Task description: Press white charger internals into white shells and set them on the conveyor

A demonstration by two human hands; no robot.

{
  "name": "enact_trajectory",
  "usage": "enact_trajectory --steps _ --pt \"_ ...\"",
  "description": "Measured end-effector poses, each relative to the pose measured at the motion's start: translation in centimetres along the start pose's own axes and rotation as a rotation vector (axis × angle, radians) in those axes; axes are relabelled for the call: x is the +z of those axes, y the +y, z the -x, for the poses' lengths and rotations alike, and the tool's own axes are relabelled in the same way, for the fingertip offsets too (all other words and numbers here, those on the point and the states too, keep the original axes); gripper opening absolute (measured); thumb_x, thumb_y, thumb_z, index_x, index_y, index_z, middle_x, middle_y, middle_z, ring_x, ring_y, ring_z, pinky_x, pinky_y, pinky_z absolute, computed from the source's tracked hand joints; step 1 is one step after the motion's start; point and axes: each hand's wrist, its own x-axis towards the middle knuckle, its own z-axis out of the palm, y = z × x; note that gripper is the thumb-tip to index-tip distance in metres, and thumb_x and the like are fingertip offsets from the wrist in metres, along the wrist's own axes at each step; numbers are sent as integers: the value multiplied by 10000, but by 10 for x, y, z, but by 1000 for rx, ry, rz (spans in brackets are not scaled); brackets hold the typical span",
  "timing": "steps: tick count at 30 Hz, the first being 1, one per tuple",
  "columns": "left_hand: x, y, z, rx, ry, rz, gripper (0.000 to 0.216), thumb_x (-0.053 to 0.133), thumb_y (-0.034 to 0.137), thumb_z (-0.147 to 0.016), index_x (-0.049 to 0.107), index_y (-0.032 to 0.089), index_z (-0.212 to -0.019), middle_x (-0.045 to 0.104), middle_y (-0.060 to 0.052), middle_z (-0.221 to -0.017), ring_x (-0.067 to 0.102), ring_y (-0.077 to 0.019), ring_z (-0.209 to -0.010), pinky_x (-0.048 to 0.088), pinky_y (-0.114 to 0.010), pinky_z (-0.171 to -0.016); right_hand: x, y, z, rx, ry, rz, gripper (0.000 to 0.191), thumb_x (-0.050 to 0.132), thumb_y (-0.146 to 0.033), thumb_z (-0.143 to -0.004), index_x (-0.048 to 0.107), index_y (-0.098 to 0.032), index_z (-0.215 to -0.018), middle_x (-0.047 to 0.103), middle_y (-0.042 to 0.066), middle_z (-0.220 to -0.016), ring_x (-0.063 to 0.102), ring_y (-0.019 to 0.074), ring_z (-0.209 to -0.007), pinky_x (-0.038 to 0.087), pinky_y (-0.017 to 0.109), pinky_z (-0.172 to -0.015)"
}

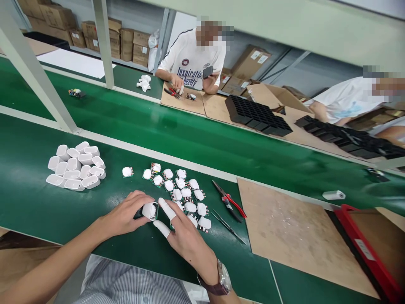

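We're pinching the white unit (149, 211) between thumb and fingers of the left hand (126, 215). We're holding the right hand (186, 234) with thumb and forefinger parted, white finger cots (166, 210) on both, just beside the unit; can't tell if they're touching it.

Risks as we're seeing them: smooth cots could be slipping on the casing, so the unit could be twisting out of the left-hand pinch. Circuit boards (201, 209) are crowding just beyond the right hand, some partly hidden by it; a careless knuckle could be shoving them into the tweezers (237, 235) or pliers (225, 197) on their right, maybe bending leads.

Surface: we're working on a green table (25, 202). White housings (72, 164) are standing bunched left of and beyond the left hand. Cardboard sheet (284, 228) is lying right of the right hand, red tray (348, 228) past it.

Room: beyond both hands a green belt (190, 131) is running crosswise; across it a co-worker (196, 55) is holding a dark block, cartons (60, 17) sitting behind.
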Motion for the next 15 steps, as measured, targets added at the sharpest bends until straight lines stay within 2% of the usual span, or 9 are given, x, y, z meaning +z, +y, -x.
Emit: enact_trajectory --steps 3,6,9,11,13,15 --pt "-1 1 1 -60 -5 -33 483 687 245 -972 527 274 -1426 598 -104 -1275 550 -289 -1260 509 -486 -1075 -2 0 -2 8 4 -20 666 559 -202 -1045 271 -277 -1640 571 160 -1473 596 307 -1357 601 504 -1071" --pt "-3 1 2 -62 -42 21 532 681 221 -962 506 277 -1462 593 -106 -1281 566 -277 -1251 545 -450 -1050 0 2 -3 -10 23 -49 636 558 -186 -1044 311 -286 -1621 579 145 -1470 590 293 -1362 589 508 -1089" --pt "-4 1 3 6 -84 42 630 605 138 -973 410 288 -1554 590 -116 -1402 519 -283 -1358 526 -473 -1106 5 4 -2 -2 37 -65 609 560 -164 -1032 361 -275 -1597 580 142 -1476 591 294 -1361 587 514 -1091" --pt "-4 1 6 20 -59 2 680 595 139 -979 353 296 -1595 538 -125 -1513 489 -296 -1416 502 -506 -1142 8 7 0 10 60 -70 592 559 -151 -1024 394 -275 -1580 585 139 -1473 595 297 -1354 587 518 -1089" --pt "-2 0 9 14 0 -58 628 644 204 -981 415 298 -1558 505 -131 -1552 525 -306 -1394 518 -503 -1126 9 10 3 15 108 -80 565 543 -124 -1018 435 -278 -1551 602 132 -1442 611 291 -1324 589 513 -1077" --pt "1 -1 12 43 68 -145 436 667 241 -988 571 289 -1410 561 -126 -1484 603 -298 -1296 551 -477 -1075 9 14 6 12 166 -103 534 518 -82 -1008 490 -279 -1504 630 126 -1365 642 275 -1247 609 490 -1021"
